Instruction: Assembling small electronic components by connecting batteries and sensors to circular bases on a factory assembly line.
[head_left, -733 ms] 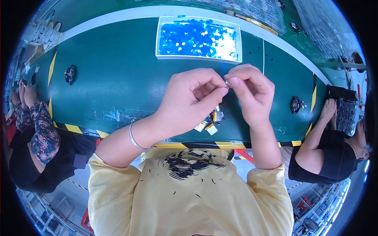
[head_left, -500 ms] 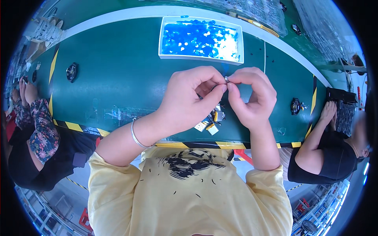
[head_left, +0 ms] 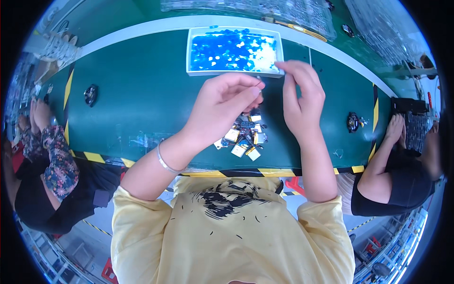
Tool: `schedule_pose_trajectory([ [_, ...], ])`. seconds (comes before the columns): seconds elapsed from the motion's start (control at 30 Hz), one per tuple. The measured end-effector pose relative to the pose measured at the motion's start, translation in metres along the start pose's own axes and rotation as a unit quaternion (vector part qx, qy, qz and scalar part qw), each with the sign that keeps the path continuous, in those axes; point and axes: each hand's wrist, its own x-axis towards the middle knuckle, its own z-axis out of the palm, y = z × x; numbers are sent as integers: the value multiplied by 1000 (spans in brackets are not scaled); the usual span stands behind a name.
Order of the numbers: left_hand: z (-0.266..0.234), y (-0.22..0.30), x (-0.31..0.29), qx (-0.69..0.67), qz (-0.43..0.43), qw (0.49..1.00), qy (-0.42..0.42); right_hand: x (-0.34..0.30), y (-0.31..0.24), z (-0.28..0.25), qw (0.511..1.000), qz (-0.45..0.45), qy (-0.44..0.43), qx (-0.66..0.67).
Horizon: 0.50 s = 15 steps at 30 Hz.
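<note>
My left hand (head_left: pixel 229 99) is closed in a pinch around a small silvery part (head_left: pixel 259 81), held just in front of the white box's near edge; most of the part is hidden by the fingertips. My right hand (head_left: pixel 305 94) is apart from it, by the box's near right corner, with its index finger stretched over the rim and its thumb lower. I see nothing between them. The white box (head_left: pixel 227 74) holds many small blue and clear pieces (head_left: pixel 227 49). Below my left hand lies a pile of small electronic parts (head_left: pixel 241 137), with silver-and-yellow battery-like blocks and dark pieces.
Round dark devices sit on the green table (head_left: pixel 142 80) at left (head_left: pixel 91 95) and right (head_left: pixel 353 122). A wooden-handled brush (head_left: pixel 302 29) and clear plastic trays (head_left: pixel 255 9) lie beyond the white strip. A person works on each side, in a floral sleeve (head_left: pixel 61 165) and a black top (head_left: pixel 392 184).
My hands have separated. The left moved slightly left and up with the small part; the right rose to the box corner, its fingers opening. More of the pile shows now.
</note>
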Motion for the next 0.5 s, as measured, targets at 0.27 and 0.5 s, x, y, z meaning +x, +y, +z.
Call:
schedule_pose_trajectory([
  [0.27,-12,28,-18,154,-8,983,-100,-13,-37,-12,991,75,-91,70],
  [0.5,-160,58,-59,596,154,666,420,-14,-41,-19,982,87,-110,124],
])
